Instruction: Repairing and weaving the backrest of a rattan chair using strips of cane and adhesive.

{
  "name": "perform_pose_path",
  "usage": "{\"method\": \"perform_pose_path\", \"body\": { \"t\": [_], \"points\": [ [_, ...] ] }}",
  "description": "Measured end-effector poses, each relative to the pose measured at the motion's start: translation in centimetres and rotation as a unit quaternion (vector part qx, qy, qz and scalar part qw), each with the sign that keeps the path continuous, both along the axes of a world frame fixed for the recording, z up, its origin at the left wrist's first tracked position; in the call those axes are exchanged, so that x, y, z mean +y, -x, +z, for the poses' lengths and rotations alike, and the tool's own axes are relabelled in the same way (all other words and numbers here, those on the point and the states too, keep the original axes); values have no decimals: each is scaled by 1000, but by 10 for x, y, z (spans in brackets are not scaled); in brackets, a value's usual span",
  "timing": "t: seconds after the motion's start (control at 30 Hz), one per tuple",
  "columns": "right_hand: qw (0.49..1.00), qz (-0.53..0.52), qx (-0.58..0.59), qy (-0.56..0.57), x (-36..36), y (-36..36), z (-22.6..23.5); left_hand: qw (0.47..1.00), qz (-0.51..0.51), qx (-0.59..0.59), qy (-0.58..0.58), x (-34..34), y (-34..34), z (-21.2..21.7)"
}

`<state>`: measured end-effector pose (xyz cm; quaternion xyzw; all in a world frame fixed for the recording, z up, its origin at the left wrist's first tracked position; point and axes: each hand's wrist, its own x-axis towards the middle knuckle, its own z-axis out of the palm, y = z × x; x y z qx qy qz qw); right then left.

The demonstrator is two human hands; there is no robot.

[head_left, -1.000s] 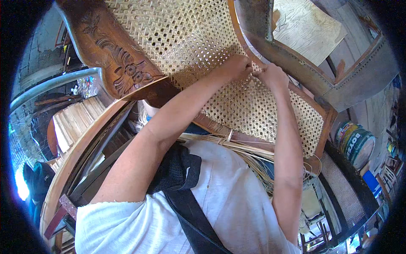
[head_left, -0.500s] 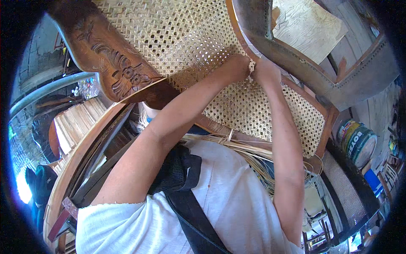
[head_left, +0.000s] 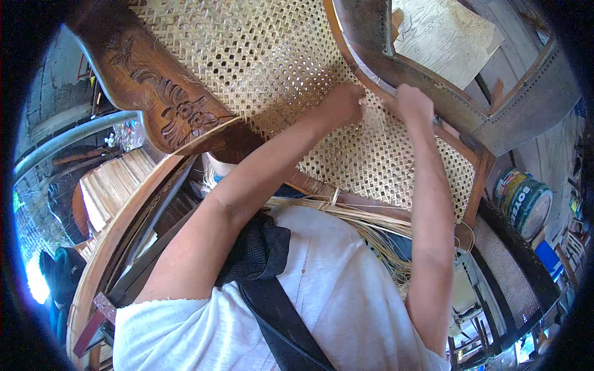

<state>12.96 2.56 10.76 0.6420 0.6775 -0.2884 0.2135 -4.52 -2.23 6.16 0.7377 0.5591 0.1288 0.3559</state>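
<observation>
A woven cane panel (head_left: 365, 167) with an open lattice fills a brown wooden frame in front of me. My left hand (head_left: 344, 106) is over the middle of the weave, its fingers closed at the cane; what they pinch is too small to make out. Closed like a fist, my right hand (head_left: 413, 105) is held beside the frame's curved far rail (head_left: 359, 65), a short gap to the right of the left hand. Anything in its grip is hidden. Carved flowers decorate the frame's wide wooden end (head_left: 185, 114) at the left.
A bundle of loose cane strands (head_left: 352, 216) lies between my body and the panel. Another dark wooden frame (head_left: 433, 77) with holes along its edges stands at the far right. Beyond the panel's right corner is a green paint can (head_left: 525, 207). Wooden slats (head_left: 120, 179) are stacked at left.
My hands, close together before, have moved apart. The right one has shifted right to the frame's rail; the left has moved slightly left. The view has shifted a little.
</observation>
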Motion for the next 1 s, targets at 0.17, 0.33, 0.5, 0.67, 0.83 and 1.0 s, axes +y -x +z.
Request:
{"method": "perform_pose_path", "body": {
  "t": [0.17,0.33,0.5,0.67,0.83,1.0],
  "points": [
    [973,-175,152,12,-12,-20,-11,985,95,-105,-102,-19,2,4],
    [898,-284,332,49,-34,-2,-37,1000,-1,-8,1,-23,8,3],
    [980,-64,189,-3,-25,1,-39,999,12,34,-38,-29,10,5],
    [992,-55,112,19,-4,-17,-31,997,-22,17,-66,-27,11,4],
    [994,-78,71,-29,0,-35,-35,996,-19,23,-80,-32,11,5],
    [989,-88,58,-107,6,-41,-29,996,46,6,-78,-18,-7,11]
  ]
}}
